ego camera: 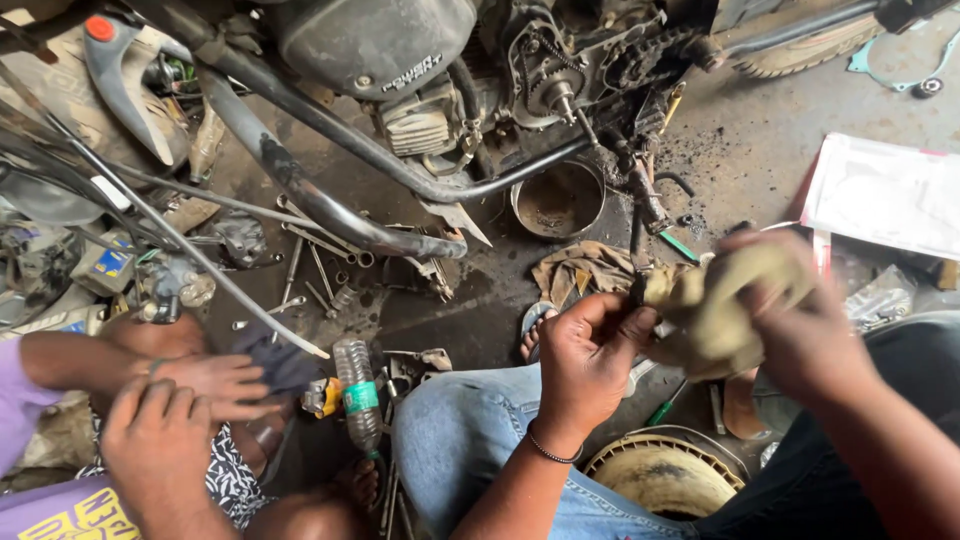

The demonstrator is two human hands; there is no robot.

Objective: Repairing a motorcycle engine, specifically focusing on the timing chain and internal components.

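While left hand (590,350) pinches a dark part (640,292) — right hand (790,310) clutches rag (715,310) | engine (450,70) above

Four hands show, two the wearer's and two a neighbour's, along with one plastic bottle (358,392), one round metal bowl (558,198), one rag (718,305), one engine (440,70) and several loose spanners (318,262).

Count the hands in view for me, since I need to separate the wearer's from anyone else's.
4: the wearer's left hand and right hand hold a rag at centre-right; another person's two hands overlap at lower left.
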